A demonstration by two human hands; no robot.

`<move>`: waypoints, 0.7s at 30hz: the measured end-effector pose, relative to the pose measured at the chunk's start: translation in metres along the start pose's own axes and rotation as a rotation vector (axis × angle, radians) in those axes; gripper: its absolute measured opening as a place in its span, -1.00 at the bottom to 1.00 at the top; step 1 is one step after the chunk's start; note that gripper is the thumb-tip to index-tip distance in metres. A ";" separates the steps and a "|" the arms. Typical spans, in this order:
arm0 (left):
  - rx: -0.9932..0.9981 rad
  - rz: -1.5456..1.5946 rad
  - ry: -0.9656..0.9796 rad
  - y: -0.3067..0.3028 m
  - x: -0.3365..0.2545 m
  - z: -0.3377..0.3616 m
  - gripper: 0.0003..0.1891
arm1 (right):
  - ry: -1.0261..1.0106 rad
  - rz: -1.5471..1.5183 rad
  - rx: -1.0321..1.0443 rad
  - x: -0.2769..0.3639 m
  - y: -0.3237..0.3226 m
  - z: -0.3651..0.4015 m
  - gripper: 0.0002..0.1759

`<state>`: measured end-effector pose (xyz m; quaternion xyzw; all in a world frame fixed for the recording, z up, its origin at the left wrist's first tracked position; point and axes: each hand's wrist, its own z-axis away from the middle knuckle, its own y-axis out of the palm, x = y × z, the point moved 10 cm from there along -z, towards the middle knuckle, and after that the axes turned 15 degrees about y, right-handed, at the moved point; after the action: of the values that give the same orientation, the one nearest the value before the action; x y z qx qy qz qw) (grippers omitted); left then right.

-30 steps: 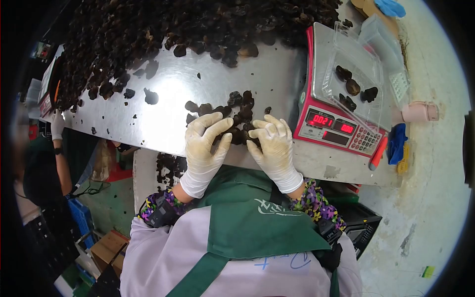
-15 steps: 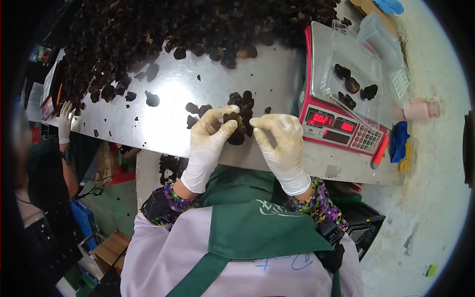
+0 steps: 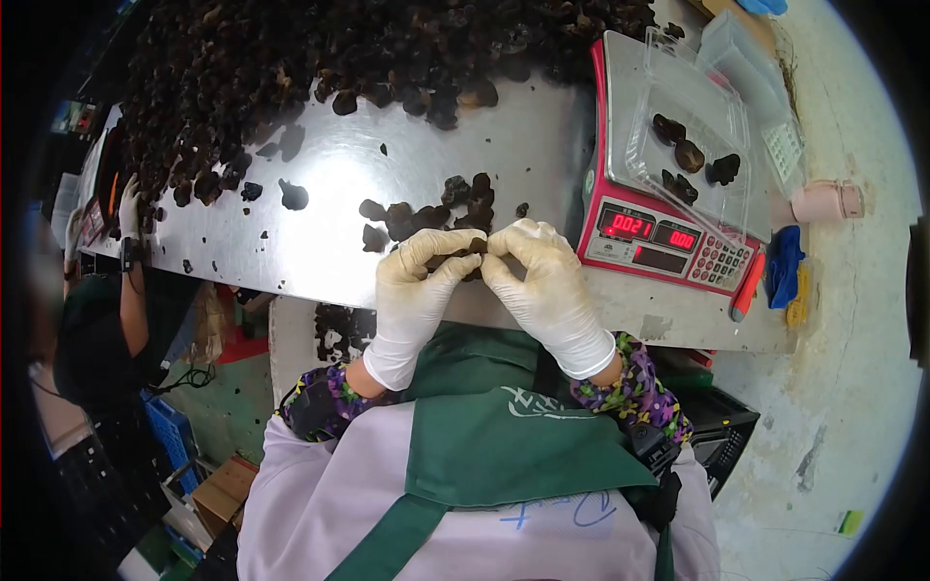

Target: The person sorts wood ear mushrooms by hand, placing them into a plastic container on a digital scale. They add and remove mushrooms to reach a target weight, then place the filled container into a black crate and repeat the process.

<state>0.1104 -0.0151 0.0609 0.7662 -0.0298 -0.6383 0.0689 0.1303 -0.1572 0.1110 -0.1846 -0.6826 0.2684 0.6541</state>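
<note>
My left hand [image 3: 418, 300], in a white glove, pinches a dark brown wood ear mushroom [image 3: 476, 248] from its left side. Fingers of my right hand [image 3: 544, 290], gloved too, close on the same piece from the right. The fingers hide most of it. Just beyond my hands lies a small cluster of wood ear mushrooms [image 3: 399, 221] on the metal table [image 3: 329, 247]. To the right, a clear plastic tray [image 3: 635, 155] with several mushroom pieces rests on a red digital scale [image 3: 593, 232], whose display is lit.
A large heap of wood ear mushrooms [image 3: 223, 87] covers the table's far side. Beside the scale lie a red-handled tool [image 3: 749, 288], a blue cloth-like item [image 3: 783, 266] and a pink container [image 3: 826, 200]. At the left, another person's gloved hand [image 3: 130, 206] is near the heap.
My right hand has moved left to meet my left hand, and its fingers now grip the mushroom too. The other person's hands have shifted at the left.
</note>
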 end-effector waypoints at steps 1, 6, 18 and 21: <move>-0.001 0.000 0.000 0.002 0.000 0.001 -0.77 | 0.007 -0.030 -0.042 0.000 -0.002 0.000 -0.93; -0.123 0.380 -0.057 -0.003 0.018 0.002 -0.74 | 0.497 -0.841 0.209 -0.046 0.035 0.002 -0.94; -0.146 -0.722 0.209 -0.099 0.001 0.015 -0.51 | 0.005 0.574 0.139 -0.038 0.019 0.042 -0.46; 0.131 -1.012 0.320 -0.064 0.001 0.006 -0.10 | -0.135 0.543 0.058 -0.014 0.028 0.021 0.05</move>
<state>0.1024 0.0479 0.0498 0.7752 0.3146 -0.4635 -0.2919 0.1082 -0.1457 0.0826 -0.3234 -0.6422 0.4649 0.5166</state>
